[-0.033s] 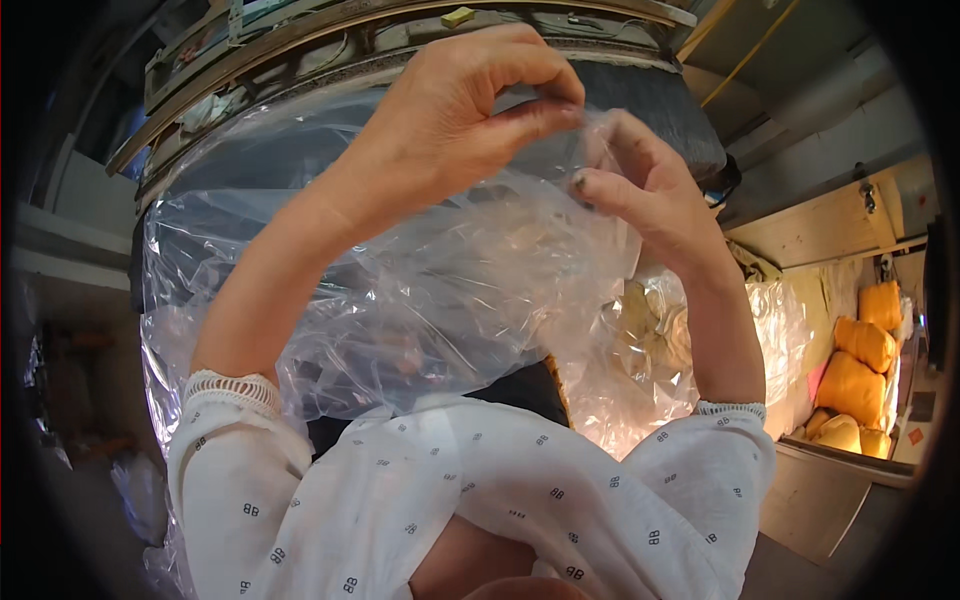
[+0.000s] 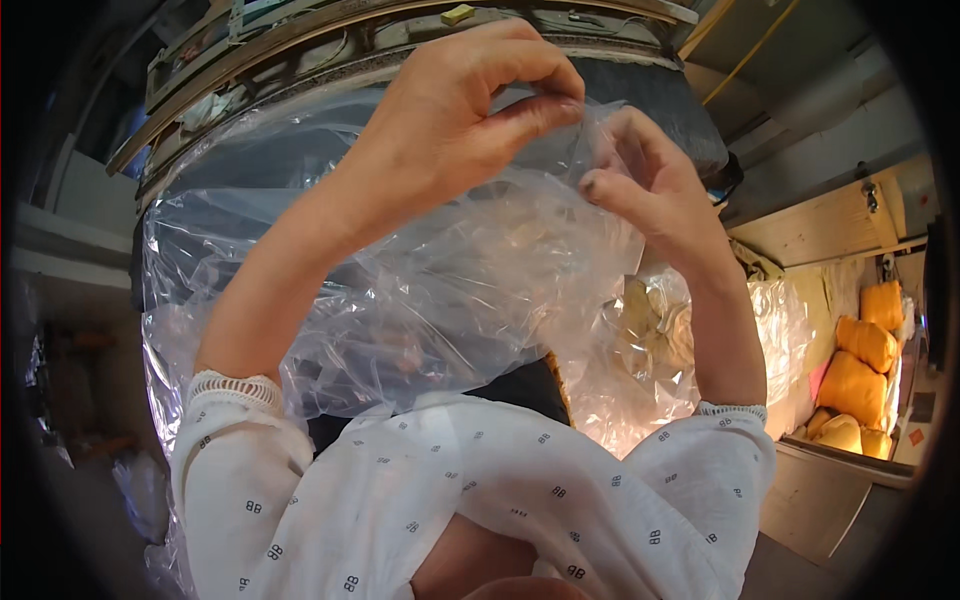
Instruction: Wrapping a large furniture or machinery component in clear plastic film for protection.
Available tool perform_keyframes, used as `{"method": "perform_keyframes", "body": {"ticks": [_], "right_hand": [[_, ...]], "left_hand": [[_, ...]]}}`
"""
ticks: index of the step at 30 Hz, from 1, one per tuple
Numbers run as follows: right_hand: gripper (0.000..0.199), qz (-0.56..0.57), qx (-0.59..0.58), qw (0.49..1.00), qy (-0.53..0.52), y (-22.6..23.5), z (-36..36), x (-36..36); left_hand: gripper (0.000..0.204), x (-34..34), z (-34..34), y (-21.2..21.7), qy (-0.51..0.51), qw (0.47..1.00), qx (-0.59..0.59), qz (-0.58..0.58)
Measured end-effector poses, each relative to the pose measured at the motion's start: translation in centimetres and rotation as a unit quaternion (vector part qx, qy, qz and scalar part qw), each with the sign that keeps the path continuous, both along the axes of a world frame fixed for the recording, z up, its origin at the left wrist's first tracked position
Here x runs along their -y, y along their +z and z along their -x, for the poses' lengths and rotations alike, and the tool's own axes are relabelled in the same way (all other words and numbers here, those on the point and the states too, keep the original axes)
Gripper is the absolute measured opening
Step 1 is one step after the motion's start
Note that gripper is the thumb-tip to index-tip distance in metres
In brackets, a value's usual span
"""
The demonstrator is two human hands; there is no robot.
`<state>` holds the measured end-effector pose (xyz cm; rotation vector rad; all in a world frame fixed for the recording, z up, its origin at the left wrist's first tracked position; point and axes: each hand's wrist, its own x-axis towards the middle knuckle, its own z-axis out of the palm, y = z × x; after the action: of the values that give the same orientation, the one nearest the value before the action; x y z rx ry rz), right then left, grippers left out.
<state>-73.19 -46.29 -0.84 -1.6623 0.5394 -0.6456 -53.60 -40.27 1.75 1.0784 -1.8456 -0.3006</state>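
A large crumpled sheet of clear plastic film [image 2: 430, 300] spreads over the dark work surface [image 2: 645, 100] before me and drapes down to the right. My left hand [image 2: 455, 110] is raised over the far part of the film, thumb and forefinger pinched on its upper edge. To its right, my right hand [image 2: 660, 190] has curled fingers against the film, with the thumb standing apart from them. The film's edge runs from the left fingertips to the right fingers. Some right fingertips are partly veiled by the film.
A wooden rail [image 2: 290, 28] runs along the far side, with a small yellow block [image 2: 458, 15] near it. At the right lie orange-yellow bundles [image 2: 862, 355] beyond a wooden panel [image 2: 815, 228]. More shiny plastic [image 2: 778, 330] hangs beside my right forearm.
My right hand has shifted slightly right and up, its thumb a little farther from the left fingertips. The left hand stays pinched on the film.
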Motion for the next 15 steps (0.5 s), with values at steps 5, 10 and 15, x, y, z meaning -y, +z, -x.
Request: {"method": "perform_keyframes", "body": {"ticks": [5, 10, 15], "right_hand": [[0.020, -0.101, -0.143, 0.970, 0.167, 0.8, 2.6, 0.7], [0.022, -0.022, 0.013, 0.986, 0.166, -1.8, -0.8, -1.9], [0.021, -0.065, 0.070, 0.986, 0.138, -1.8, -2.1, -2.7]], "left_hand": [[0.012, -1.7, 0.5, -1.3, 0.063, 0.997, 0.025, 0.040], [0.015, -2.9, 0.9, -1.9, 0.056, 0.998, 0.004, 0.028], [0.019, -4.5, -0.6, -2.8, 0.022, 0.998, -0.050, -0.006]]}}
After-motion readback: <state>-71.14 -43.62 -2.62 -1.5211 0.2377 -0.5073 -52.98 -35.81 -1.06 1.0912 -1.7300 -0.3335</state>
